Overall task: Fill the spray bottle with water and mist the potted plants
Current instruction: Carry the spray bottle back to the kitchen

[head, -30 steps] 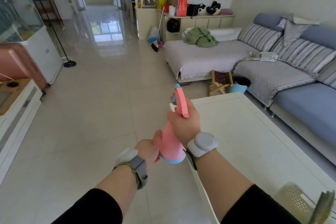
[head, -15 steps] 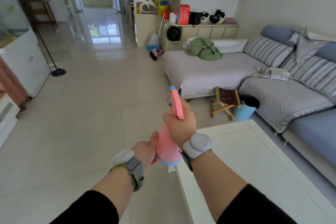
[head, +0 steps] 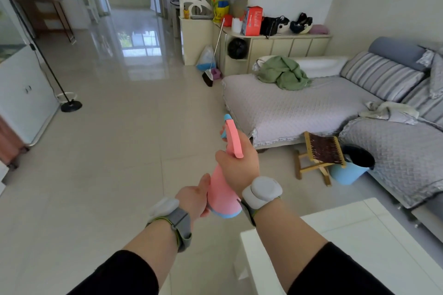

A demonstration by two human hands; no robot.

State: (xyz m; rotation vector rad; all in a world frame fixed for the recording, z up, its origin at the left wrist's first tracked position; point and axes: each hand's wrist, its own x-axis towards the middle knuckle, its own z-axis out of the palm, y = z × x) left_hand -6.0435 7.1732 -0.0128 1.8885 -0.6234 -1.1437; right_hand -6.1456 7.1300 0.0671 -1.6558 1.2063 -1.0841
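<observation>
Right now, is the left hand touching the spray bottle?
Touching. The head view shows the left hand cupped against the lower body of the spray bottle, with the right hand gripping its neck.

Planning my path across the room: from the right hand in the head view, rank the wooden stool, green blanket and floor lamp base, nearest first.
1. Wooden stool, just right of the right hand.
2. Green blanket, on the sofa, up right.
3. Floor lamp base, far left.

Pink spray bottle (head: 221, 189) with blue base and nozzle tip, tilted forward, held above floor
</observation>
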